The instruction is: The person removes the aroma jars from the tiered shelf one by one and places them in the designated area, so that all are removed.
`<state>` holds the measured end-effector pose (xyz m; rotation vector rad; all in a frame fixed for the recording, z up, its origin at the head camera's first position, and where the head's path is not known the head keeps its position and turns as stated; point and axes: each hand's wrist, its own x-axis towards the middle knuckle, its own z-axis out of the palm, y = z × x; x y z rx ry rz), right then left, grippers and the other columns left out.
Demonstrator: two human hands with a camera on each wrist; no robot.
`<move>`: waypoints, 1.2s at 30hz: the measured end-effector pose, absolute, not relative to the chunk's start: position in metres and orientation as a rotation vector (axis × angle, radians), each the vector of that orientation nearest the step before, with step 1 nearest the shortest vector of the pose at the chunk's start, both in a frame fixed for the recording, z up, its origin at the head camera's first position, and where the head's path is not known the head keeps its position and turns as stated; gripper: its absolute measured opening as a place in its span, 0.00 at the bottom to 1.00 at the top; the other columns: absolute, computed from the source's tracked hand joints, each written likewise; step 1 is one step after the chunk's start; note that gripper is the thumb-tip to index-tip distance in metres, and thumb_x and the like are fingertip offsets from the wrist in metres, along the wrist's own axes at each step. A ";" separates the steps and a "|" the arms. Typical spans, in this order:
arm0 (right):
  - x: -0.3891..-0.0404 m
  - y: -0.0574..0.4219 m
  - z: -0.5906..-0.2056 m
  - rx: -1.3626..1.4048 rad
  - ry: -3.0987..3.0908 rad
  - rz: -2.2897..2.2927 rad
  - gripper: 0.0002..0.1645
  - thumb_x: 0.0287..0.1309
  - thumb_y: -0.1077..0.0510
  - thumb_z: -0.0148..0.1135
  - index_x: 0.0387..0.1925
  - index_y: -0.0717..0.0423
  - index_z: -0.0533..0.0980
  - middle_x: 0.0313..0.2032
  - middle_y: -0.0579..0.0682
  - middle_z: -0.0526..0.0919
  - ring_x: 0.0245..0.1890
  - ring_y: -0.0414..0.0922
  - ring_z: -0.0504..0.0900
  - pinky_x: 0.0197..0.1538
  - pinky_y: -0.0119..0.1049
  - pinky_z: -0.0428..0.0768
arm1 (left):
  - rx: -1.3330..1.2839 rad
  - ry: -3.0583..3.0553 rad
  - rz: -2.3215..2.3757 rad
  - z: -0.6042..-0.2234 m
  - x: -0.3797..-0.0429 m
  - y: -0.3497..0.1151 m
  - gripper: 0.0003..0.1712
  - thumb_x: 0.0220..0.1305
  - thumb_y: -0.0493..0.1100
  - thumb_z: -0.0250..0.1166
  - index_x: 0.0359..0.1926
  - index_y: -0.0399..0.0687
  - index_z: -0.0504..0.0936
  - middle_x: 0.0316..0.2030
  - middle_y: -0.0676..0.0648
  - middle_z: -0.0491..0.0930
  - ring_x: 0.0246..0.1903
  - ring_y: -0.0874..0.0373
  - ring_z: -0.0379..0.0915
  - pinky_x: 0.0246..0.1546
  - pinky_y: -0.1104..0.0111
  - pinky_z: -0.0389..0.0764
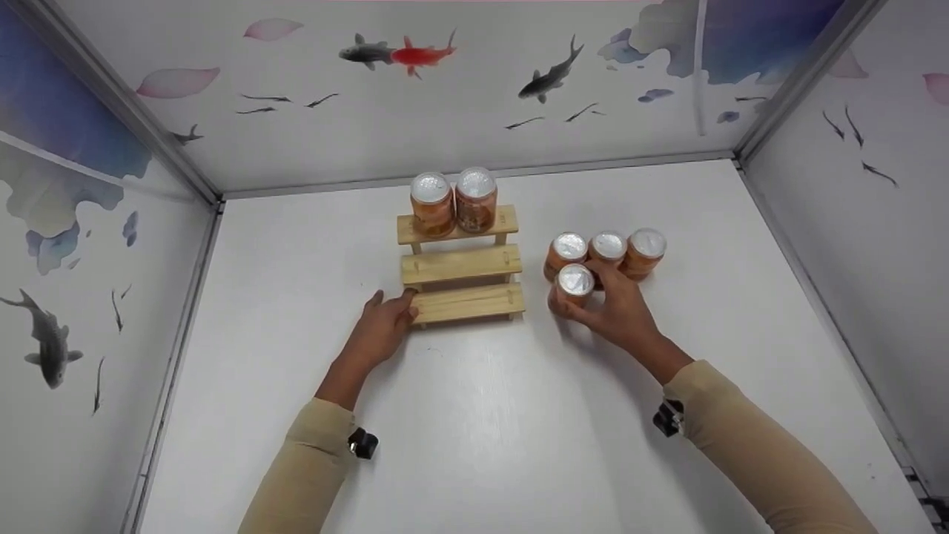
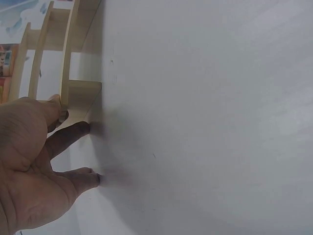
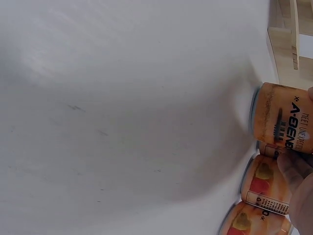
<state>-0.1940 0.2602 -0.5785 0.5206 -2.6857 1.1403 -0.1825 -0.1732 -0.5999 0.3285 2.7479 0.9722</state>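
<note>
A three-tier wooden step rack (image 1: 463, 265) stands in the middle of the table, two orange cans with silver lids (image 1: 432, 204) upright on its top step. My left hand (image 1: 384, 324) pinches the left end of the lowest step between thumb and finger; in the left wrist view its other fingers (image 2: 68, 139) reach down to the table. To the right of the rack, my right hand (image 1: 619, 308) grips an orange can (image 1: 575, 285) around its side. Just behind that can, several similar cans (image 1: 645, 252) are grouped. Printed lettering shows on the held can (image 3: 281, 117) in the right wrist view.
White panels with painted fish (image 1: 422, 55) wall in the table (image 1: 474, 415) at the back and both sides. A metal strip (image 1: 311, 190) runs along the table's back edge. A small black device (image 1: 363, 443) sits at each wrist.
</note>
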 end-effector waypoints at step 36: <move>-0.199 0.261 -0.563 0.574 -2.701 1.049 0.40 0.58 0.55 0.86 0.67 0.62 0.77 0.59 0.60 0.87 0.59 0.56 0.87 0.58 0.56 0.90 | 0.225 2.731 0.961 -0.612 -0.188 -0.175 0.34 0.90 0.57 0.51 0.83 0.44 0.70 0.75 0.35 0.77 0.84 0.22 0.50 0.83 0.31 0.58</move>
